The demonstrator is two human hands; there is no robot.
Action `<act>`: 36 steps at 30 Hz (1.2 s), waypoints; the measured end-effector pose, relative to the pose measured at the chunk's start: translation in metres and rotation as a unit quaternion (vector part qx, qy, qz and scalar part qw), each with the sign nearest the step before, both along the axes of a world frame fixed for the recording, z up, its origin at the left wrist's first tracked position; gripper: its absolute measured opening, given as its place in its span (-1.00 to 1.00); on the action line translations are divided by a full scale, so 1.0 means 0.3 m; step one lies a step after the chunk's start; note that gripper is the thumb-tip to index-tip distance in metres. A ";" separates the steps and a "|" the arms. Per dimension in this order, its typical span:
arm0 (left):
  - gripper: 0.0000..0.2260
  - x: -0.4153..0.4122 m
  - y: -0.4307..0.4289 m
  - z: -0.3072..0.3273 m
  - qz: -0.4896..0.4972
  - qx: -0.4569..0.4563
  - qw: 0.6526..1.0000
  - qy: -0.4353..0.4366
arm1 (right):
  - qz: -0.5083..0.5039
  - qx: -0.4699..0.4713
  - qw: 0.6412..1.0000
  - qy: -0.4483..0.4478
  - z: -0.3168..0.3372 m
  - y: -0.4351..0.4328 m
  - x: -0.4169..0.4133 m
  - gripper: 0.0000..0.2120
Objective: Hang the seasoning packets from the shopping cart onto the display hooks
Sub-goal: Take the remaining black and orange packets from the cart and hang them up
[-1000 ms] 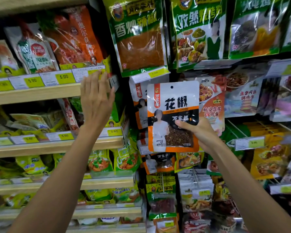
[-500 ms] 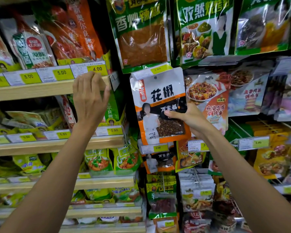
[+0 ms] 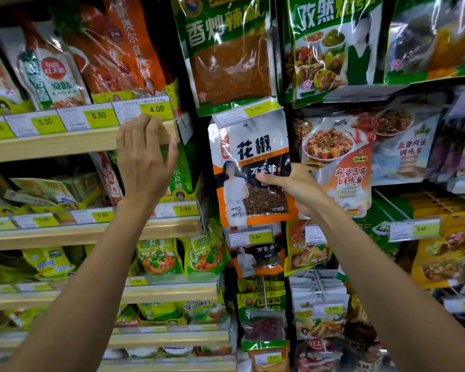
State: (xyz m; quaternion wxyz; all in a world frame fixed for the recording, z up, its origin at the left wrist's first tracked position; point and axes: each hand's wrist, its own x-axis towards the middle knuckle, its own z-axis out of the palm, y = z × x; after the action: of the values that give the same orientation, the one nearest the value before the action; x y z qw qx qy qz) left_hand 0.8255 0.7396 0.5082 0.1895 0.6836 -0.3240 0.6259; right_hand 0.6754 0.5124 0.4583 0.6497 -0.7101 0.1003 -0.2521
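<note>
A white and orange peppercorn seasoning packet [image 3: 249, 167] is up against the display, its top edge tucked just under the 3.50 price tag [image 3: 249, 111] at a hook's end. My right hand [image 3: 293, 185] pinches the packet at its right edge, thumb across the front. My left hand [image 3: 142, 159] is raised with fingers straight, its fingertips touching the front edge of the wooden shelf [image 3: 65, 142] below the 4.00 label. The hook itself is hidden behind the tag. The shopping cart is out of view.
Hanging packets fill the display: green chili powder [image 3: 230, 52] above, a mapo tofu packet [image 3: 341, 159] to the right, more peppercorn packets [image 3: 255, 257] below. Wooden shelves with pouches and yellow price labels stand on the left. A bare hook rod [image 3: 387, 201] juts out at right.
My right hand has carried the packet left and upward, from in front of the display to just under the 3.50 tag. My left hand stays at the shelf edge.
</note>
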 end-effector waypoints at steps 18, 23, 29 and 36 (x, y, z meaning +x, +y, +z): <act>-0.69 -0.056 0.014 0.022 -0.005 0.028 0.997 0.066 | -0.181 -0.097 0.978 0.035 -0.023 0.045 0.023 -0.55; -0.77 -0.141 -0.022 -0.024 -0.053 -0.006 0.998 0.045 | -0.232 -0.167 0.958 0.021 -0.101 0.114 -0.180 -0.65; -0.78 -0.399 -0.188 -0.323 -0.196 0.066 0.968 0.144 | -0.274 -0.149 0.941 0.129 -0.325 0.100 -0.550 -0.71; -0.81 -0.953 -0.433 -0.727 -0.352 0.246 0.669 0.607 | -0.409 -0.033 0.882 0.233 -0.609 0.115 -1.125 -0.82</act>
State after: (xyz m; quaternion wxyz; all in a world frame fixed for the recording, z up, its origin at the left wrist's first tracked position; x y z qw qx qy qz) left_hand 0.5395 0.6098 0.2899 0.3760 0.7695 -0.4962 -0.1424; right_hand 0.3379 0.5469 0.2756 0.4231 -0.6653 0.5219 -0.3255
